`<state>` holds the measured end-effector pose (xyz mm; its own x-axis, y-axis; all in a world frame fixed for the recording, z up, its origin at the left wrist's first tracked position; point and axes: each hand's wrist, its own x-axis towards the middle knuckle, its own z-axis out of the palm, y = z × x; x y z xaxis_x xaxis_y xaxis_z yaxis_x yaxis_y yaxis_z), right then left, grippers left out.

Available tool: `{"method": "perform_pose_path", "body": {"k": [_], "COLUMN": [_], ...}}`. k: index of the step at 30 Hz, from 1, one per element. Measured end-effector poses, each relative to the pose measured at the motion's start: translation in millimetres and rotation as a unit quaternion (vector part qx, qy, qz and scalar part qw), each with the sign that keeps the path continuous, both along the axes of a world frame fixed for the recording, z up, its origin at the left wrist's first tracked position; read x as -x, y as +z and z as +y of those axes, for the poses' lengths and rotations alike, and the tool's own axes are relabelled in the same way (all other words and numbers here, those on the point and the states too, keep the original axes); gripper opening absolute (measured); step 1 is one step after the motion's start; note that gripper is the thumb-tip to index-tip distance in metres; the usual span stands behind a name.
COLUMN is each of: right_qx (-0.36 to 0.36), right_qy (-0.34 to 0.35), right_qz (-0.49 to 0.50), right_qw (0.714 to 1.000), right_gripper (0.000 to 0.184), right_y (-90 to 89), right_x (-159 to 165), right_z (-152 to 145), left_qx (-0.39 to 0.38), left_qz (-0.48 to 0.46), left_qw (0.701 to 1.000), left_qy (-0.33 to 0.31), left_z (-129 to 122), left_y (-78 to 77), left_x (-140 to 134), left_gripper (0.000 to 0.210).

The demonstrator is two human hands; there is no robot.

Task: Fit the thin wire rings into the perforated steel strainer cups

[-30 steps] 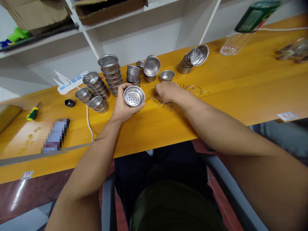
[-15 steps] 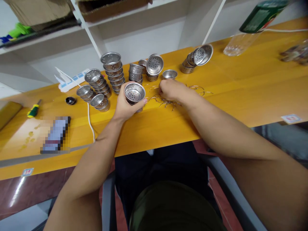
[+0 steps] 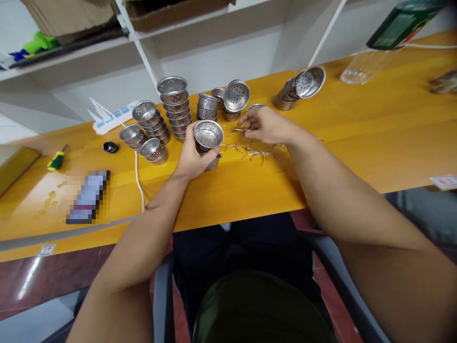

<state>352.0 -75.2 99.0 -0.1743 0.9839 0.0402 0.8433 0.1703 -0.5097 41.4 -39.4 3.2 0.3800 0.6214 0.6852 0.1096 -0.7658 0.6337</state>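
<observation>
My left hand (image 3: 194, 155) is wrapped around a perforated metal strainer cup (image 3: 209, 135), open side up; the rim of another cup shows just beneath it. Over the right part of the desk my right hand (image 3: 262, 125) has its fingers curled, with a thin curved wire (image 3: 235, 129) at the fingertips. Below that hand lies a loose pile of bent wire pieces (image 3: 257, 155). Another metal cup (image 3: 256, 106) stands right behind the right hand, mostly covered by it.
Several stacks of perforated cups (image 3: 173, 102) stand along the back, with a leaning stack (image 3: 302, 85) farther right. A plastic bottle (image 3: 378, 52) is at the right. On the left are a phone (image 3: 89, 197), screwdriver (image 3: 57, 161), small black bowl (image 3: 110, 147), power strip (image 3: 116, 117) and white cable (image 3: 139, 183).
My right hand has lifted slightly up and right from the wire pile, its fingers looser. The left hand keeps its hold on the cup. The view has shifted a little.
</observation>
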Motion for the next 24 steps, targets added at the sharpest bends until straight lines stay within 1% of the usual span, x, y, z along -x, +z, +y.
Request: {"method": "perform_pose_path", "body": {"k": [1, 2, 4, 5, 7, 9, 11, 12, 16, 19, 22, 24], "right_qx": [-0.009, -0.024, -0.064, -0.083, -0.115, -0.143, -0.164, -0.167, -0.149, -0.146, -0.151, -0.156], "right_qy": [0.010, 0.019, 0.032, 0.038, 0.056, 0.081, 0.096, 0.096, 0.074, 0.064, 0.057, 0.054], "right_qz": [0.054, 0.104, 0.195, 0.236, 0.296, 0.323, 0.319, 0.305, 0.201, 0.141, 0.122, 0.119], "right_qw": [0.998, 0.994, 0.978, 0.967, 0.947, 0.932, 0.929, 0.933, 0.965, 0.977, 0.979, 0.979], "right_gripper": [0.046, 0.041, 0.027, 0.024, 0.032, 0.039, 0.039, 0.037, 0.036, 0.035, 0.031, 0.030], "right_y": [-1.7, -3.4, -6.9, -8.6, -11.7, -14.3, -15.7, -15.7, -9.8, -1.9, 2.9, 2.8], "right_x": [-3.1, -4.5, -2.0, 1.6, 12.2, 24.7, 36.4, 41.4, 53.9, 55.3, 52.3, 50.3], "right_z": [-0.5, -1.3, -3.4, -4.6, -7.1, -10.3, -14.9, -17.8, -30.3, -36.8, -38.7, -38.0], "left_qx": [0.000, 0.001, 0.007, 0.011, 0.013, 0.014, 0.021, 0.026, 0.035, 0.013, -0.002, 0.003], "left_qz": [0.002, 0.002, 0.003, 0.005, 0.012, 0.019, 0.020, 0.019, 0.015, 0.013, 0.021, 0.032], "left_qw": [1.000, 1.000, 1.000, 1.000, 1.000, 0.999, 0.999, 0.999, 0.998, 0.999, 1.000, 0.999], "left_qy": [0.008, 0.016, 0.022, 0.022, 0.019, 0.022, 0.030, 0.034, 0.048, 0.037, 0.019, 0.022], "left_z": [0.1, 0.1, 0.0, -0.1, -0.4, -1.0, -1.8, -2.2, -3.1, -3.9, -5.8, -6.7], "left_y": [-1.2, -2.2, -3.6, -3.8, -3.2, -2.0, -0.9, -0.7, -1.0, -0.9, 0.1, 0.2], "left_x": [-0.5, -1.1, -2.1, -2.5, -3.1, -3.7, -4.5, -5.0, -6.5, -6.1, -5.4, -5.6], "left_gripper": [0.092, 0.095, 0.099, 0.101, 0.103, 0.103, 0.102, 0.101, 0.102, 0.100, 0.094, 0.095]}}
